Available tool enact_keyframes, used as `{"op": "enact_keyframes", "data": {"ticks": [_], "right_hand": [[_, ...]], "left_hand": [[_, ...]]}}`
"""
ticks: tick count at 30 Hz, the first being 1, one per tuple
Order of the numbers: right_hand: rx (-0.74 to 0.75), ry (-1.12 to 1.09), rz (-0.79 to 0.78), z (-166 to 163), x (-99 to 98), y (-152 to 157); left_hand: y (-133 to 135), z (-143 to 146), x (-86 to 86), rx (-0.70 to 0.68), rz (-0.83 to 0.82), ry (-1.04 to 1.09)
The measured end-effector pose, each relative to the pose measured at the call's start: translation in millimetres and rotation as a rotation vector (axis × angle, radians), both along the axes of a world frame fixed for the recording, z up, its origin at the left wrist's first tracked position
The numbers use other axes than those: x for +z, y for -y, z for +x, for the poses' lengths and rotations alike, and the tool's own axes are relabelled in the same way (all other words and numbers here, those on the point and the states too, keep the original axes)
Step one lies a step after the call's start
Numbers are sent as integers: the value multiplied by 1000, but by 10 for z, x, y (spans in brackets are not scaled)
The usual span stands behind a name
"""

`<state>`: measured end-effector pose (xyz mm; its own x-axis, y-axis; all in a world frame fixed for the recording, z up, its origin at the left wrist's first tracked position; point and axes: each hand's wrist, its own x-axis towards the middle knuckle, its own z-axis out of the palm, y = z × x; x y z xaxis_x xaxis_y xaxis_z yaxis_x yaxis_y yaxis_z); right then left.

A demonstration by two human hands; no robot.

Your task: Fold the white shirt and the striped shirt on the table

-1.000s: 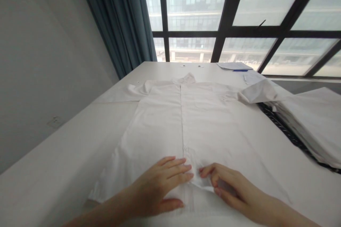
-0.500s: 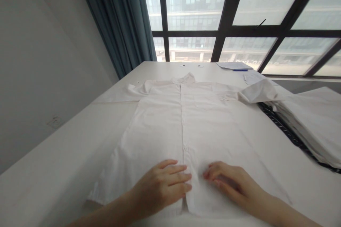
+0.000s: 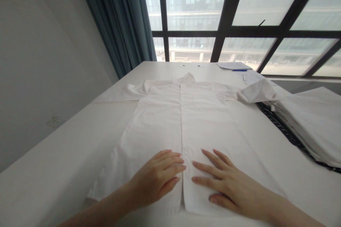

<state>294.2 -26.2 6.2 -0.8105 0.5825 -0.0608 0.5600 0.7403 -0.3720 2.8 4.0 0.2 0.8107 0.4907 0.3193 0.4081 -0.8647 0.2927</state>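
Observation:
A white button-up shirt (image 3: 157, 124) lies spread front side up, its collar at the far end and its hem toward me. Both sleeves stretch out sideways. Left of the button line, my left hand (image 3: 157, 175) rests on the lower front with its fingers extended, nothing held. On the other side of that line, my right hand (image 3: 223, 181) lies on the fabric with fingers spread wide, also holding nothing. A small button shows just beyond the fingertips. Below the hands the two front edges part slightly at the hem.
The shirt is on a white table (image 3: 87, 138). To the right sits a stack of folded white clothes (image 3: 314, 120) with dark fabric beneath; the shirt's right sleeve reaches it. Papers (image 3: 234, 65) and a blue pen (image 3: 240, 70) lie at the far right. A blue curtain (image 3: 125, 17) hangs beside the windows.
My right hand has uncurled from a bent-finger pose and now lies spread on the shirt. My left hand has shifted slightly left and away from me. The front edges lie straighter.

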Motion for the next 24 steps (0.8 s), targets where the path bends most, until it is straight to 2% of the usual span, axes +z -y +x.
{"op": "enact_keyframes", "data": {"ticks": [9,13,15,19,22,24], "right_hand": [[143,-131,-278,-111,275,76],[162,-189,-328,-150,331,90],[126,-226,-281,-146,282,92],[-46,-284,-42,-90,70,59],[-143,-231,84,-55,-74,9],[-157,-175,120,-51,-128,-20]], "left_hand": [[-7,-47,-68,40,-53,-238],[-14,-50,-49,29,-59,-265],[-27,-56,-33,8,-57,-260],[-54,-70,4,-74,-42,-224],[-54,-76,46,-128,-20,-250],[-44,-81,80,-153,-9,-282]]}}
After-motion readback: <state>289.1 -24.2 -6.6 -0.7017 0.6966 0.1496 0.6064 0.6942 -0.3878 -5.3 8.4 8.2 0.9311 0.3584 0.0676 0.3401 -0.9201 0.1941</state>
